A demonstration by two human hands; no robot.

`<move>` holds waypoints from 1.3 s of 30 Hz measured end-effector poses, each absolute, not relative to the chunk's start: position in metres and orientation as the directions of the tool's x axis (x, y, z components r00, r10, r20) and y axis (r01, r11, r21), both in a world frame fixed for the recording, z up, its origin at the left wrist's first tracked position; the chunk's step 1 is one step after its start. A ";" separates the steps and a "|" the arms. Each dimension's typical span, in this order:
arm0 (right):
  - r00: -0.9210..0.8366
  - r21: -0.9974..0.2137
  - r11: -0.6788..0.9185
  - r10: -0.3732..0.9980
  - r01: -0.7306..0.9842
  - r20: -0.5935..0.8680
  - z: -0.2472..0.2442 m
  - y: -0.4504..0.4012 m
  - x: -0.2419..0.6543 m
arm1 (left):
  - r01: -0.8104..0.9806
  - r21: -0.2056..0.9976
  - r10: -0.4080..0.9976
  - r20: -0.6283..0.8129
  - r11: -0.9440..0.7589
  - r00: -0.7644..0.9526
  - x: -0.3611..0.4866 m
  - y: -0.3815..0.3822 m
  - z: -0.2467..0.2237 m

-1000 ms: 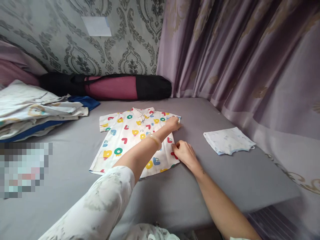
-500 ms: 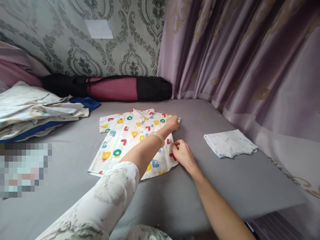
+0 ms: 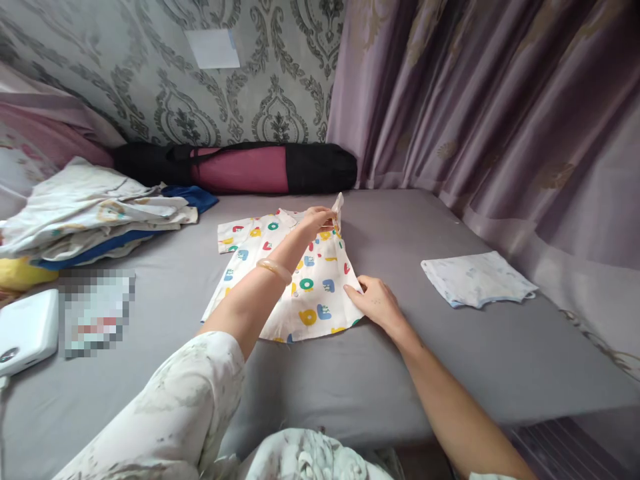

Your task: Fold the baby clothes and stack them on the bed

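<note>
A small white short-sleeved shirt (image 3: 285, 303) with a collar and colourful printed shapes lies spread on the bed. My left hand (image 3: 319, 217) reaches across it and grips the cloth by the right-hand shoulder, where the sleeve is lifted and partly turned inward. The fingertips there are partly hidden. Lower down, my right hand (image 3: 379, 300) pinches the shirt's right side edge near the hem. A bangle (image 3: 275, 270) circles my left forearm, which covers part of the shirt front.
Grey bedding (image 3: 390, 380) lies beneath everything. A folded white garment (image 3: 480, 279) is at the right, a clothes pile (image 3: 110, 207) at the left. A long black and maroon bag (image 3: 240, 169) lies by the wall. A white device (image 3: 30, 330) with a cable sits at the left edge.
My left hand has moved left and up, drawing the right-hand sleeve inward over the shirt. My right hand stays at the side edge. The view has shifted slightly left.
</note>
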State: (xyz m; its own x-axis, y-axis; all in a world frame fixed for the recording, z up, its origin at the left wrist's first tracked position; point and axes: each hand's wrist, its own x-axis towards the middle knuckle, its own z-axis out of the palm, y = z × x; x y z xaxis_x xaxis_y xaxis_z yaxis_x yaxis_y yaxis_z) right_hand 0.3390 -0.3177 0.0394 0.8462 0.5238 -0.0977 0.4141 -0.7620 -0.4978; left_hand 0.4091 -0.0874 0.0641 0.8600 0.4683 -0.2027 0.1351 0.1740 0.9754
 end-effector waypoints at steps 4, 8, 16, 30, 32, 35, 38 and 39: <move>0.808 -0.475 -0.724 0.588 0.500 -0.047 0.038 -0.315 0.328 | 0.094 0.957 0.461 -0.217 0.276 0.860 0.393 -0.074 0.056; 0.750 -0.474 -0.642 0.659 0.603 0.063 0.034 -0.310 0.316 | 0.062 0.946 0.466 -0.213 0.319 0.859 0.376 -0.067 0.051; 0.618 -0.365 -0.546 0.778 0.754 0.112 0.033 -0.311 0.306 | 0.161 0.915 0.582 -0.364 0.371 0.727 0.356 -0.052 0.029; 0.311 -0.544 -0.215 0.946 0.811 0.090 0.038 -0.320 0.309 | 0.062 0.997 0.623 -0.017 -0.052 0.782 0.349 -0.053 0.009; 0.278 -0.591 -0.193 0.959 0.783 0.055 0.044 -0.322 0.313 | 0.075 0.981 0.621 0.054 -0.180 0.782 0.348 -0.049 0.006; 0.216 -0.657 -0.172 0.976 0.734 -0.014 0.055 -0.321 0.325 | 0.177 0.867 0.657 0.205 -0.465 0.725 0.346 -0.042 0.007; 0.231 -0.685 -0.214 0.970 0.696 -0.068 0.062 -0.307 0.344 | 0.295 0.685 0.632 0.309 -0.666 0.711 0.337 -0.037 0.013; 0.277 -0.674 -0.242 0.959 0.698 -0.057 0.062 -0.298 0.352 | 0.304 0.632 0.595 0.316 -0.713 0.739 0.331 -0.037 0.015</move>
State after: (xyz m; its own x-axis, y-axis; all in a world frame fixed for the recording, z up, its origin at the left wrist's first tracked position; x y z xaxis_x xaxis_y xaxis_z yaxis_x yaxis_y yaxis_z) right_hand 0.3519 -0.2983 0.0616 0.2770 0.9592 -0.0572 0.6980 -0.2418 -0.6741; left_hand 0.3314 -0.0373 0.0153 0.7393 0.5949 0.3156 0.3036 -0.7128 0.6322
